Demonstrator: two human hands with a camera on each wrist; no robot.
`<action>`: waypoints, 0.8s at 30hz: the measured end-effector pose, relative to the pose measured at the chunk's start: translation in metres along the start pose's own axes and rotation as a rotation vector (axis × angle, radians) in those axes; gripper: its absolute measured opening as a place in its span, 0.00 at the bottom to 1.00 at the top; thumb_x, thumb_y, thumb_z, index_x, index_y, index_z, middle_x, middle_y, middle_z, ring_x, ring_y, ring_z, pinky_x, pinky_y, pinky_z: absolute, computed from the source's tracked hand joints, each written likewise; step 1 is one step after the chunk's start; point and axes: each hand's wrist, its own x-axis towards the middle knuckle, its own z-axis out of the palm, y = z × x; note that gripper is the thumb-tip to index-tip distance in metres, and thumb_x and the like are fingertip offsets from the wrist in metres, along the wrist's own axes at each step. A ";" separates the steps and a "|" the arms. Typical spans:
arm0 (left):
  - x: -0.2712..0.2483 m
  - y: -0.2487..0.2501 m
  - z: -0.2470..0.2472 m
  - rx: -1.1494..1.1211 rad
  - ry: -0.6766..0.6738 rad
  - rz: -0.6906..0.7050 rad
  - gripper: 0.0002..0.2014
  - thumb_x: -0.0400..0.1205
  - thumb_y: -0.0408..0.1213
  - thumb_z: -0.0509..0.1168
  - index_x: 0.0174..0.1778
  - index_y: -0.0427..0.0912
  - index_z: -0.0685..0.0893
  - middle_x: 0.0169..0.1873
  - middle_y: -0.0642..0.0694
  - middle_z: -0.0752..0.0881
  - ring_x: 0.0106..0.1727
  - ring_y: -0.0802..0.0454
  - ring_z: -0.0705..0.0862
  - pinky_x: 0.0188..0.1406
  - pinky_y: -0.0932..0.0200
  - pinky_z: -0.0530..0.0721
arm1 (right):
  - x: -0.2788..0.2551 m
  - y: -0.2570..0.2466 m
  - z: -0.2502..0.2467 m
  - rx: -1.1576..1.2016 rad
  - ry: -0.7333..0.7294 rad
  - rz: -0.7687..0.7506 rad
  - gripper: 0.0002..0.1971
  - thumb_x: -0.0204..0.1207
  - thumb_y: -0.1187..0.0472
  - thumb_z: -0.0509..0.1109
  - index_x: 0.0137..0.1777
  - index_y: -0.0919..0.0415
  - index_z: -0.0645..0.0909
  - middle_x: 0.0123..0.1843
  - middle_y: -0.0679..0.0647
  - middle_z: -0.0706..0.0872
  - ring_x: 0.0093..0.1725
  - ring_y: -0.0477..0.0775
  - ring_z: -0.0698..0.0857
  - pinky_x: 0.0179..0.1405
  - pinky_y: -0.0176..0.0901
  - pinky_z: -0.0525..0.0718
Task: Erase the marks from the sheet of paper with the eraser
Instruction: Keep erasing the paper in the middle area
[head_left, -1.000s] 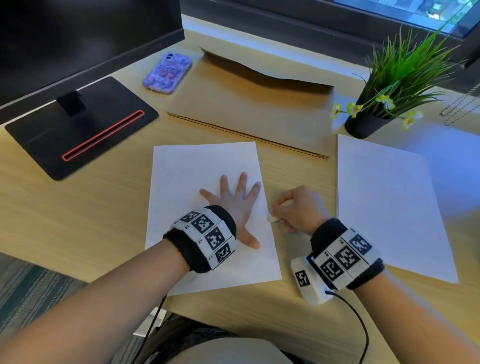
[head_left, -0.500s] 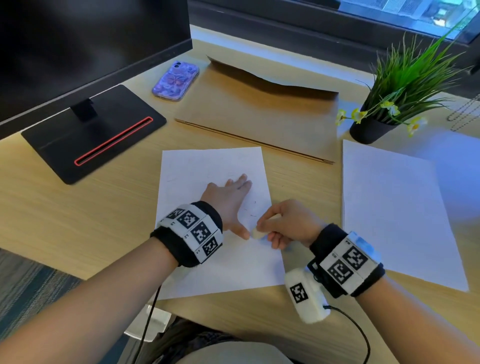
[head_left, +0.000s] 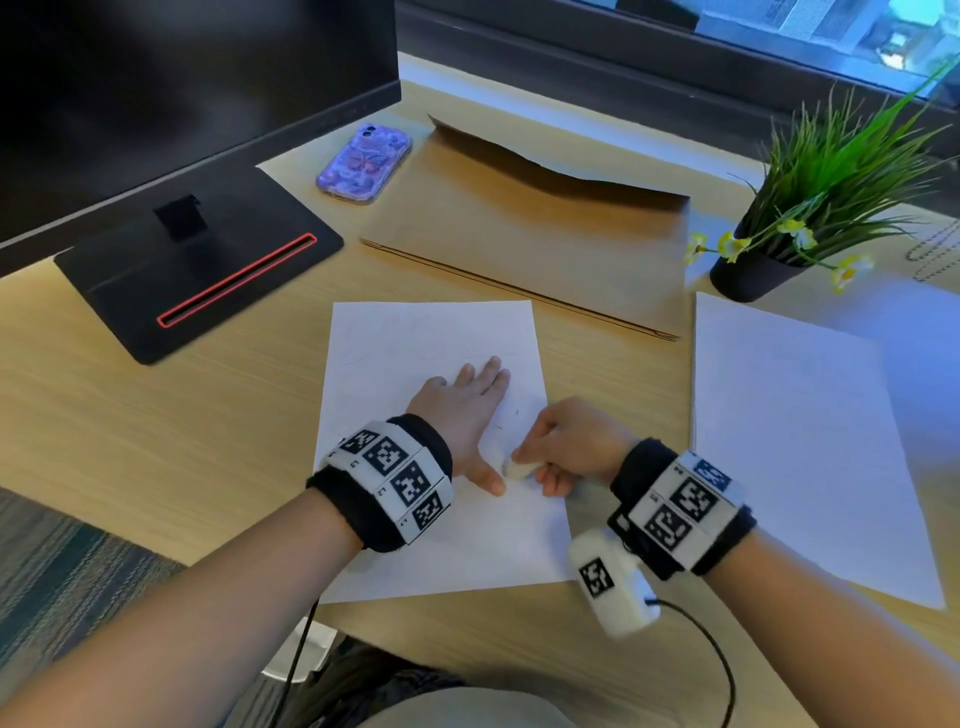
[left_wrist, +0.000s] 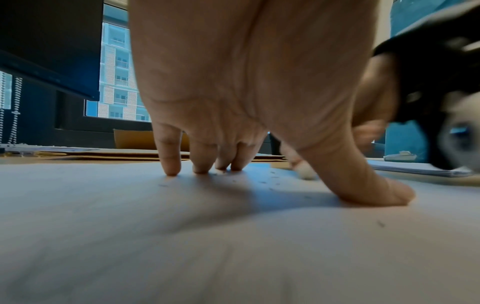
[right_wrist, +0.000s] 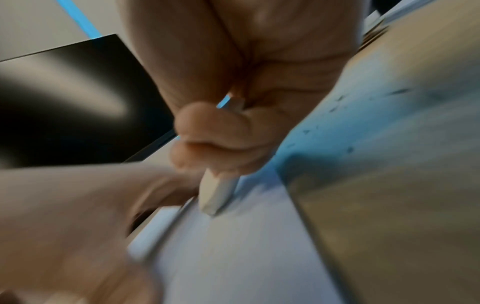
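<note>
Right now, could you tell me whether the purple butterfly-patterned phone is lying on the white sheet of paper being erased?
No, the purple butterfly-patterned phone lies on the wooden desk beside the brown envelope, well apart from the white sheet of paper.

daylight frm window | soft shadows | wrist views blurry | wide-angle edge warp

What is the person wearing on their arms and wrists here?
Both forearms are bare, with no sleeves. Each wrist carries a black fabric band faced with white tiles of black square fiducial codes. The right wrist band also holds a white rounded camera pod bearing one code, with a thin black cable trailing off.
</note>
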 end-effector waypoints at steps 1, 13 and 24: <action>0.000 0.000 0.000 -0.001 0.000 0.002 0.60 0.69 0.60 0.73 0.82 0.40 0.38 0.82 0.46 0.36 0.84 0.47 0.45 0.80 0.48 0.55 | 0.007 -0.001 -0.006 0.027 0.062 0.001 0.08 0.76 0.65 0.72 0.38 0.66 0.79 0.22 0.55 0.84 0.19 0.47 0.81 0.21 0.37 0.82; 0.003 0.001 0.003 0.013 -0.014 0.002 0.60 0.70 0.60 0.72 0.82 0.39 0.35 0.82 0.44 0.34 0.84 0.44 0.43 0.81 0.50 0.50 | 0.015 -0.008 -0.013 0.071 0.127 0.003 0.08 0.77 0.65 0.70 0.38 0.64 0.76 0.25 0.58 0.84 0.20 0.50 0.80 0.24 0.40 0.82; 0.004 0.001 0.002 0.007 -0.029 0.000 0.61 0.70 0.60 0.72 0.82 0.39 0.34 0.82 0.44 0.34 0.83 0.42 0.42 0.81 0.49 0.50 | 0.015 -0.010 -0.005 0.055 0.200 -0.015 0.08 0.76 0.65 0.71 0.37 0.64 0.76 0.23 0.56 0.84 0.19 0.50 0.81 0.25 0.40 0.84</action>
